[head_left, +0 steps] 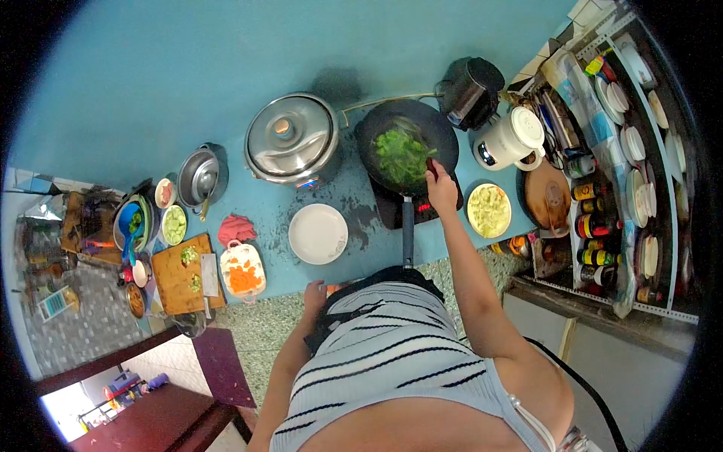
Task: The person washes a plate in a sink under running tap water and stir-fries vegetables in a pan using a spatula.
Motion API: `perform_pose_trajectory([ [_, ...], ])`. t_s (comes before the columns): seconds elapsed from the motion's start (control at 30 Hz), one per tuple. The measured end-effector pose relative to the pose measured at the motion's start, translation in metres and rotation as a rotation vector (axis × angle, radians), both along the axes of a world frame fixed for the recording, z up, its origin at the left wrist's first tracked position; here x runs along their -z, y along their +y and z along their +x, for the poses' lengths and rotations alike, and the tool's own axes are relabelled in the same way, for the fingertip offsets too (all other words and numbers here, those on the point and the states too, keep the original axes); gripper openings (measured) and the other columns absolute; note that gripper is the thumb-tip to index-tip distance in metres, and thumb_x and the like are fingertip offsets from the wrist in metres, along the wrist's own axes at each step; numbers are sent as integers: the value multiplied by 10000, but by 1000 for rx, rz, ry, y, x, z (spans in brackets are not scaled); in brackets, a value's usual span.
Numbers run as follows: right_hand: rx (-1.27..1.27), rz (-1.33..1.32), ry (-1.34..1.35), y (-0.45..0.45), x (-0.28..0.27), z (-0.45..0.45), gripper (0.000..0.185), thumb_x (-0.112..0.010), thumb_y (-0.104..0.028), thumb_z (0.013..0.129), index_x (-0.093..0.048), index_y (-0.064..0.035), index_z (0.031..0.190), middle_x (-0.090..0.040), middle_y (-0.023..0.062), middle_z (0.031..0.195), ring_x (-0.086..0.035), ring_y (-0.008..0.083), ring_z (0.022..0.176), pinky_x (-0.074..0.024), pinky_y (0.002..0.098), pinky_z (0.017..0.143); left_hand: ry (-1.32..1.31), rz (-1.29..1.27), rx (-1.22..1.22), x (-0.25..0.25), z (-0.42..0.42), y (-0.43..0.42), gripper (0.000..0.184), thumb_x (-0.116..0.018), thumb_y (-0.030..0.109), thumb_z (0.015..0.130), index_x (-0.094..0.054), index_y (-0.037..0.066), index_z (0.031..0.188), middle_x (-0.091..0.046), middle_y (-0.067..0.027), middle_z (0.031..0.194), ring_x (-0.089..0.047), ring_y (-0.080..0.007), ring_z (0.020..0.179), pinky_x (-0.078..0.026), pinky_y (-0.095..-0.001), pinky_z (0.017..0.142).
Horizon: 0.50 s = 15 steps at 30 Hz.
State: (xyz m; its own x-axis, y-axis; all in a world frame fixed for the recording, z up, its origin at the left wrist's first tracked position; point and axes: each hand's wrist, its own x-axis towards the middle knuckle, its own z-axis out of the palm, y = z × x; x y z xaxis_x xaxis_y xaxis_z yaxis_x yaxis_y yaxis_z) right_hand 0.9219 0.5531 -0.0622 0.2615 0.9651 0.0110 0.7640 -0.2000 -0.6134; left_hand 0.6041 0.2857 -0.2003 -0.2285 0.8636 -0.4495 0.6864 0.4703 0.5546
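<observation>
A dark wok (370, 137) with chopped green vegetables (401, 154) in it sits on a black cooktop (390, 218), whose red display is lit. My right hand (441, 185) is closed round the dark handle of a utensil (431, 164) at the wok's near right rim. The wok's long handle (408, 233) points toward my body, untouched. My left hand (315, 294) is low beside my waist at the counter's front edge, its fingers partly in view; whether it touches anything is unclear. Between the hands and the wall lies an empty white plate (318, 234).
A large lidded steel pot (291, 138) stands left of the wok. Right are a black kettle (473, 92), a white jug (510, 139) and a bowl of pale chopped food (489, 210). Far left are a cutting board (172, 280), a cleaver (209, 277) and a dish with orange pieces (243, 272).
</observation>
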Motion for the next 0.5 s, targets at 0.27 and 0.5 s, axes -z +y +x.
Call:
perform_pose_trajectory([
  [0.27,-154,23,21,-42,-11,11,327,-520,-267,767,-523,-143,1069,-581,185,830,-555,352,745,-443,422,637,-29,1,31,-1,-7,16,278,-539,222,723,-577,39,929,-547,-189,907,-512,-325,879,-410,-378,775],
  [0.5,43,-44,54,-74,-20,33,374,-466,-304,804,-470,-104,1120,-567,192,909,-530,366,827,-414,434,711,-18,-19,143,6,-7,42,269,-531,223,730,-582,40,922,-556,-195,893,-507,-335,883,-398,-387,787],
])
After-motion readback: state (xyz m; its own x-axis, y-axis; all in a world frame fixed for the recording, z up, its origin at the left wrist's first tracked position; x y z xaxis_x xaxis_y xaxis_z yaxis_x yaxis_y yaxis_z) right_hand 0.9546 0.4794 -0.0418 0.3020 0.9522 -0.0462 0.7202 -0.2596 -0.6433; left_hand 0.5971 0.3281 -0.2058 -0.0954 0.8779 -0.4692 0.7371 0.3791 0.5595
